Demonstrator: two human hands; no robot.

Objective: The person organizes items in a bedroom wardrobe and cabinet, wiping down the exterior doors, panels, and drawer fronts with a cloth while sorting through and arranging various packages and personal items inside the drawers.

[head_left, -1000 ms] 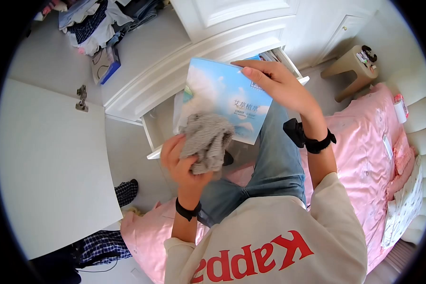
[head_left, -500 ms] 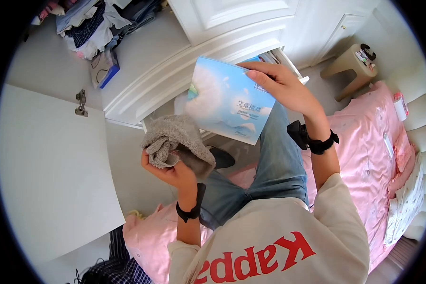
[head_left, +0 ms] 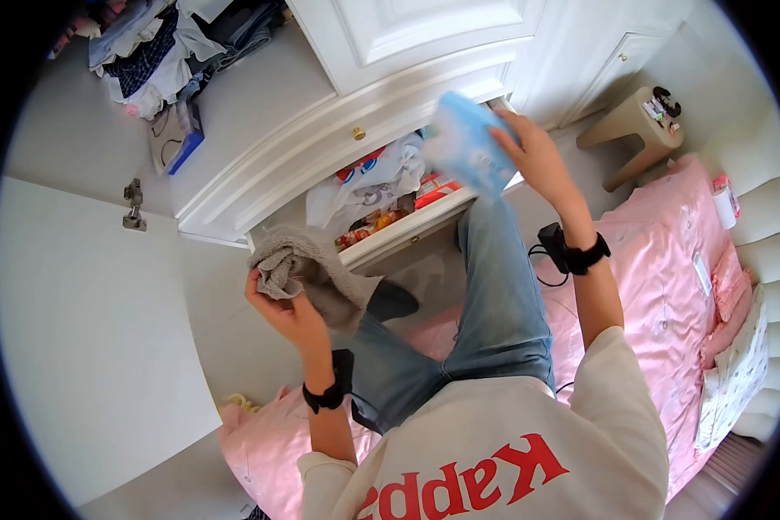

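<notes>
My left hand [head_left: 293,319] is closed round a bunched grey towel [head_left: 319,270], whose loose end hangs to the right near my knee. In my right hand [head_left: 536,160] is a light-blue printed box [head_left: 470,143], blurred by motion and tilted, gripped at its right edge. The box is above the right part of a pulled-out white drawer [head_left: 438,224]. Inside the drawer lie a white plastic bag [head_left: 368,186], red packets [head_left: 436,190] and several small orange-brown wrapped items [head_left: 375,227]. Part of the drawer's right end is hidden behind the box and my hand.
A wardrobe door [head_left: 95,329] stands open at left. Folded clothes [head_left: 156,65] and a blue-edged box [head_left: 178,137] are on the upper shelf. A beige stool [head_left: 634,130] with small items stands at back right, beside a bed with a pink cover [head_left: 633,286].
The light-blue box has swung up and to the right and turned more edge-on, uncovering the drawer's contents. The towel in my left hand has shifted slightly left.
</notes>
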